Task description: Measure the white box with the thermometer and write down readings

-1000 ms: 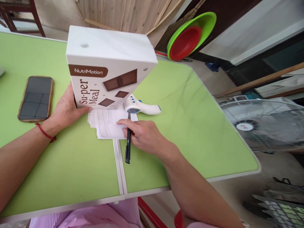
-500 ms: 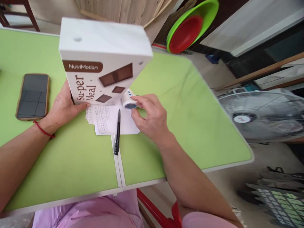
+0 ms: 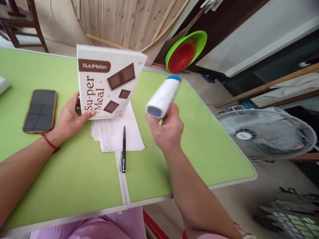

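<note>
My left hand (image 3: 71, 114) grips the lower left corner of a white NutriMotion Su-per Meal box (image 3: 99, 86), its thumb on the printed front and fingers behind. The box stands upright over sheets of paper (image 3: 119, 134), covering their upper part. In my right hand (image 3: 169, 129) is a white tube-like object (image 3: 163, 96) with a blue far end and a dark oval near end. That hand is raised over the table, to the right of the box, and my palm hides part of the object. A black pen (image 3: 124, 149) lies across the papers' lower edge.
A phone (image 3: 40, 111) lies on the green table (image 3: 74, 176) beside my left hand. Beyond the right edge are a fan (image 3: 269, 134) and a keyboard-like item (image 3: 296, 224). A green basin (image 3: 200, 38) holding a red one (image 3: 181, 57) is behind the table.
My right hand has lifted the white object from beside the box and brought it up to the right. The box has turned so its top no longer shows, with my left hand still on it.
</note>
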### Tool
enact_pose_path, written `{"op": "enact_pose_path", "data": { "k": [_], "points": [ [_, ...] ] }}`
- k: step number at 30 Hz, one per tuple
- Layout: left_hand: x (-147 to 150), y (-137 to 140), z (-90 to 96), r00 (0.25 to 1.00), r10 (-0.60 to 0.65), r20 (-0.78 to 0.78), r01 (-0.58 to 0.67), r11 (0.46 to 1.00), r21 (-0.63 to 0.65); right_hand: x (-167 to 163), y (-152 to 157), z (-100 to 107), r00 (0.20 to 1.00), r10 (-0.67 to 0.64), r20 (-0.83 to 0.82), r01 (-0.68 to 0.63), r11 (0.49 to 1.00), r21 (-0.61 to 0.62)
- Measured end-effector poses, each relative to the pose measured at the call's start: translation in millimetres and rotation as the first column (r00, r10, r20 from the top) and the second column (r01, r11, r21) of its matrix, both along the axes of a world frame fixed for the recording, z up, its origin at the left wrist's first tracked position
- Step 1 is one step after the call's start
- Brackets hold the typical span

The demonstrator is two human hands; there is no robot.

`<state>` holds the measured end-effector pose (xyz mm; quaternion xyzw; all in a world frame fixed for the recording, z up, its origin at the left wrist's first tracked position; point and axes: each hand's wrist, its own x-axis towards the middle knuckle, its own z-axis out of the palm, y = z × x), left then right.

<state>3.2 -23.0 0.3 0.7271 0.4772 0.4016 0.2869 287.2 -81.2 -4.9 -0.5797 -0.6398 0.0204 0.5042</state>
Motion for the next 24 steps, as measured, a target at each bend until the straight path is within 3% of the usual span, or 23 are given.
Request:
{"op": "enact_pose_path", "data": {
  "k": [2,4,6,8,11,16,24],
  "points": [
    [0,-2,4.6,1.0,0.009,-0.013,-0.009,1.0,-0.003,-23,-15,10,0.94,0.195,-0.279,-0.219,0.974,-0.055],
    [-1,-1,10.1,0.999,0.018,-0.03,-0.017,1.0,0.016,-46,-24,16,0.79,0.337,-0.512,-0.471,0.868,-0.155],
    [-2,1,13.8,0.998,0.03,-0.052,-0.028,0.999,0.036,-63,-27,17,0.694,0.347,-0.631,-0.596,0.768,-0.234],
    [-3,3,14.6,0.996,0.038,-0.086,-0.034,0.999,0.04,-71,-24,15,0.665,0.317,-0.676,-0.637,0.713,-0.293],
    [-3,5,12.0,0.993,0.029,-0.116,-0.023,0.998,0.05,-73,-17,9,0.661,0.294,-0.69,-0.648,0.688,-0.327],
    [-2,8,5.2,0.988,0.042,-0.146,-0.03,0.996,0.082,-70,-12,4,0.664,0.308,-0.682,-0.649,0.69,-0.32],
    [0,11,1.0,0.986,-0.009,-0.167,0.029,0.993,0.114,-67,-14,2,0.604,0.318,-0.731,-0.7,0.65,-0.296]
  ]
}}
